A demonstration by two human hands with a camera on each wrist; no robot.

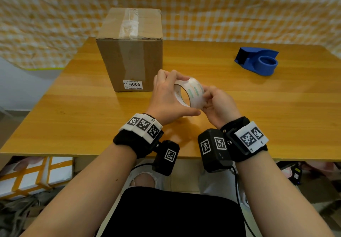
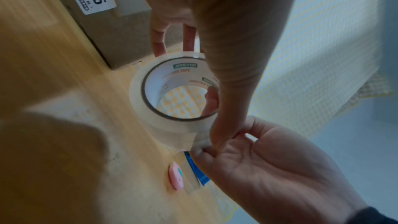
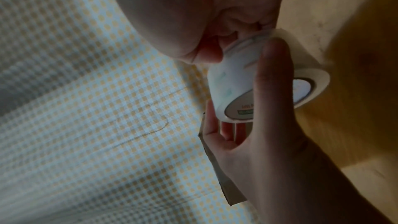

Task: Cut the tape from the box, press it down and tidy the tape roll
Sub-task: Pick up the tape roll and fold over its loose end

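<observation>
Both hands grip the tape roll (image 1: 190, 92) mid-frame: left hand (image 1: 169, 98) wraps it, right hand (image 1: 217, 103) pinches its edge, core hole facing lower left.

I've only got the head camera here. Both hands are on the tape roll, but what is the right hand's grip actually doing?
Observer: In the left wrist view, the right hand pinches a loose flap of tape at the outer edge of the tape roll.
Operator: Anything on the table hidden behind the hands?
Observer: Yes, a small pink object lies on the table next to the blue dispenser. I cannot tell what it is.
Operator: Any marking inside the roll?
Observer: The white core is printed with JIANGYAN TAPE, repeated around it.
</observation>
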